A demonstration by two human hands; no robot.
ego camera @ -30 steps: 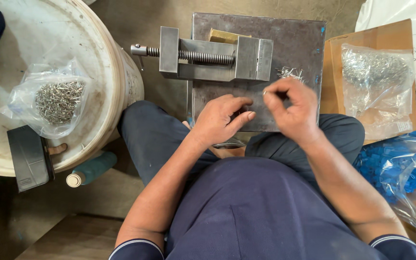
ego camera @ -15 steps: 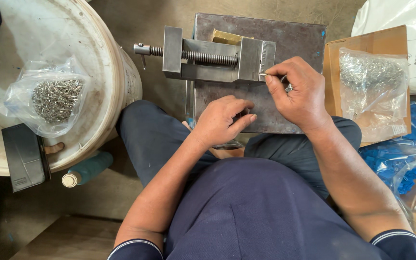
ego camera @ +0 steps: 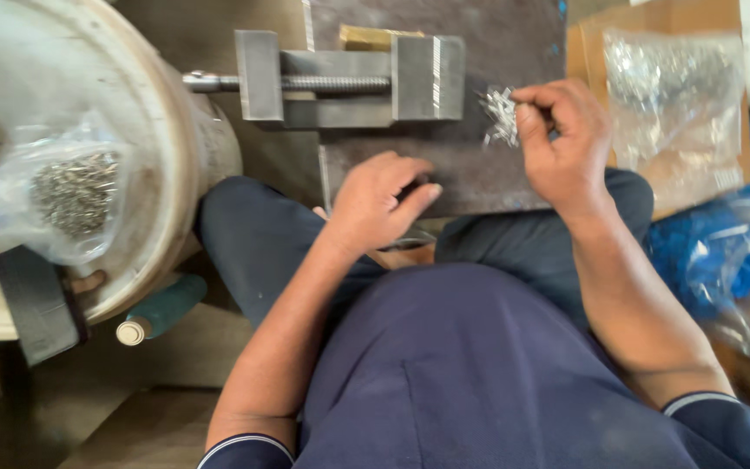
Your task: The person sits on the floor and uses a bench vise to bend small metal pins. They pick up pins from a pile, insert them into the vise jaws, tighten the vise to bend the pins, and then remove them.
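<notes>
I sit with a dark steel plate [ego camera: 479, 35] across my lap. A grey metal vise [ego camera: 353, 76] stands on the plate's far left part, a brass block [ego camera: 366, 36] behind it. My right hand [ego camera: 562, 143] reaches into a small heap of shiny metal pins [ego camera: 501, 117] on the plate, fingertips pinched at the heap; whether a pin is between them I cannot tell. My left hand [ego camera: 379, 204] rests on the plate's near edge, fingers curled over something small and dark that is mostly hidden.
A white drum lid [ego camera: 167, 156] at left carries a clear bag of metal pins [ego camera: 67, 195]. A hammer [ego camera: 36, 304] leans off its near rim, its teal handle [ego camera: 162, 308] beside my knee. At right lie a cardboard box with a bag of shiny parts [ego camera: 674, 95] and blue parts in plastic [ego camera: 709, 256].
My right hand has moved from the middle of the plate out to the right, to the heap of pins. My left hand has stayed at the plate's near edge.
</notes>
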